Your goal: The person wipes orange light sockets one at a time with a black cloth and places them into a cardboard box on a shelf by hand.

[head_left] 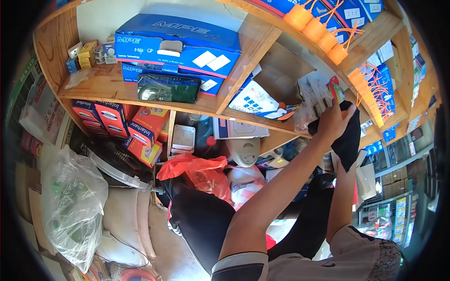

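Note:
My left hand [332, 122] reaches up to the right with its fingers closed on a black cloth [349, 136]. The cloth hangs down over the end of my right forearm, so my right hand and its fingers are hidden; only the wrist and forearm show below it. Just behind my left hand, on the shelf, are a clear plastic bag [303, 117] and some small white packets [313, 93].
Wooden shelving [192, 107] holds blue MPE boxes [176, 47], a dark phone [168, 88] and red boxes [143, 131]. Orange items [316, 33] hang at the upper right. A red plastic bag [201, 175] and a clear bag [72, 201] are lower down.

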Demonstrator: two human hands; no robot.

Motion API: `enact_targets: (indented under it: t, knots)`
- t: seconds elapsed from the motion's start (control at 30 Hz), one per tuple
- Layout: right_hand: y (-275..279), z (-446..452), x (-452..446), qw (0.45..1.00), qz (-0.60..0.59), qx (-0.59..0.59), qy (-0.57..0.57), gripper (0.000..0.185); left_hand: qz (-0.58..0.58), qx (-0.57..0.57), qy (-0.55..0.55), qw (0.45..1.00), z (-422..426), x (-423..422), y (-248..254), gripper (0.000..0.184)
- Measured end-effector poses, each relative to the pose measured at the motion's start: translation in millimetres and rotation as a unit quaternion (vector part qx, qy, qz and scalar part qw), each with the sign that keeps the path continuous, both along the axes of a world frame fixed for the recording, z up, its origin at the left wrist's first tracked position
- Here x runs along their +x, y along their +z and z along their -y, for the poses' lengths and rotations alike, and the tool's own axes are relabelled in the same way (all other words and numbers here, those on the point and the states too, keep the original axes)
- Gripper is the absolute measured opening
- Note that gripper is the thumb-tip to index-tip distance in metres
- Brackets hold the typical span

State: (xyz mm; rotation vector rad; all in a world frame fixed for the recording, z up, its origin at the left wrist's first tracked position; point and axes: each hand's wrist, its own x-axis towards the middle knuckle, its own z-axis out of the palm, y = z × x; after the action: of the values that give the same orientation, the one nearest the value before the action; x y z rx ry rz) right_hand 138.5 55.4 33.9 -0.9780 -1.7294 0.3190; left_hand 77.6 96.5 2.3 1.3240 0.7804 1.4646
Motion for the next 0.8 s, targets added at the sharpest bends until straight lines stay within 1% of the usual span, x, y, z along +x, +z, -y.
enact_targets:
  t: [0.03, 0.07, 0.13, 0.2, 0.23, 0.3, 0.33, 0.37, 0.4, 0.47, 0.5, 0.63, 0.7, 0.73, 0.8]
  knots:
    - [1.4, 0.1, 3.8, 0.999, -0.019, -0.015, 0.021, 0.032, -0.033, 0.028, -0.007, 0.999, 1.1, -2.5, 0.9, 0.075]
    - [11.4, -17.5, 8.4, 0.998, -0.038, -0.030, 0.040, 0.033, -0.033, 0.030, -0.006, 0.999, 1.3, -2.2, 1.8, 0.075]
    - [24.0, -27.4, 28.9, 0.992, -0.075, -0.064, 0.076, 0.035, -0.073, 0.054, -0.020, 0.996, 3.3, 0.2, 1.7, 0.075]
    - [27.7, -33.0, 42.6, 0.982, -0.111, -0.101, 0.113, 0.037, -0.083, 0.075, -0.017, 0.994, 2.1, -2.4, 6.4, 0.072]
    - [28.5, -32.5, 50.5, 0.975, -0.129, -0.122, 0.133, 0.039, -0.094, 0.095, -0.013, 0.991, 1.7, -5.9, 9.6, 0.070]
    - [24.3, -37.6, 60.9, 0.955, -0.166, -0.169, 0.181, 0.041, -0.103, 0.097, -0.008, 0.990, 1.8, -10.9, 21.2, 0.067]
    - [28.9, -56.8, 61.5, 0.942, -0.185, -0.194, 0.204, 0.042, -0.113, 0.103, -0.009, 0.988, 2.8, -11.2, 26.5, 0.064]
    - [24.0, -60.6, 66.0, 0.927, -0.205, -0.217, 0.225, 0.044, -0.109, 0.100, 0.049, 0.988, 7.3, -9.1, 32.5, 0.053]
    - [33.4, -64.3, 72.3, 0.913, -0.222, -0.238, 0.245, 0.045, -0.110, 0.096, 0.053, 0.988, 6.6, -8.3, 37.8, 0.053]
    - [24.4, -71.1, 82.6, 0.884, -0.255, -0.275, 0.280, 0.048, -0.217, 0.135, 0.105, 0.961, 3.7, -5.5, 47.3, 0.046]
    - [23.7, -71.6, 81.6, 0.884, -0.254, -0.277, 0.278, 0.048, -0.252, 0.151, 0.121, 0.948, 7.0, -8.0, 52.0, 0.043]
    - [24.7, -65.1, 89.7, 0.949, -0.204, -0.153, 0.184, 0.032, -0.260, 0.163, 0.112, 0.945, 11.7, -20.8, 55.5, 0.044]
    - [23.8, -54.3, 103.0, 0.972, -0.180, -0.088, 0.127, 0.027, -0.215, 0.189, 0.099, 0.953, 12.2, -27.5, 51.1, 0.044]
    - [21.6, -47.0, 111.4, 0.979, -0.168, -0.056, 0.097, 0.026, -0.216, 0.189, 0.090, 0.954, 11.1, -26.2, 50.1, 0.044]
    - [17.6, -33.4, 126.6, 0.989, -0.142, 0.003, 0.038, 0.027, -0.144, 0.191, 0.118, 0.964, 8.6, -25.0, 49.6, 0.040]
